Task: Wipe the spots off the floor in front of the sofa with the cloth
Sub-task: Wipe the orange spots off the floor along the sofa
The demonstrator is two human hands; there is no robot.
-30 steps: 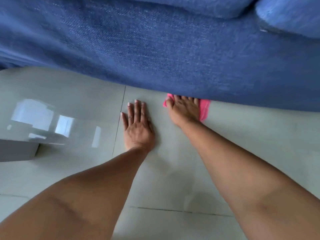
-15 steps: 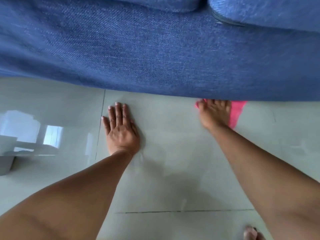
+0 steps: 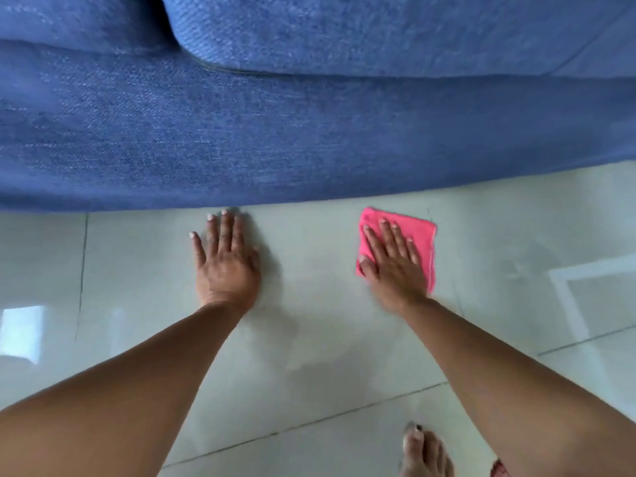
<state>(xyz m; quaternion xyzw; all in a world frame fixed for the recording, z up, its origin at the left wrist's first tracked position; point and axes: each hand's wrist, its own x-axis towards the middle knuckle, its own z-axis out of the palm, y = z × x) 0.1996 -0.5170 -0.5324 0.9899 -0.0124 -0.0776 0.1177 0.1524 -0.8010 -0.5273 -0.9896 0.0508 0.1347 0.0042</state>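
Note:
A folded pink cloth [image 3: 416, 235] lies flat on the pale glossy tiled floor [image 3: 316, 304], a little in front of the blue sofa [image 3: 309, 132]. My right hand [image 3: 392, 263] presses flat on the cloth with fingers spread, covering its lower left part. My left hand [image 3: 223, 259] rests flat on the bare tile to the left, fingers apart, fingertips close to the sofa's lower edge. No spots are plainly visible on the tiles around the cloth.
The sofa's front fills the upper half of the view, with a seat cushion [image 3: 344, 32] on top. A bare foot [image 3: 425, 452] stands on the tile at the bottom right. Tile joints and bright window reflections cross the floor.
My right hand has slid the cloth to the right and out from under the sofa's edge, so the whole cloth shows. My left hand stays planted on the floor.

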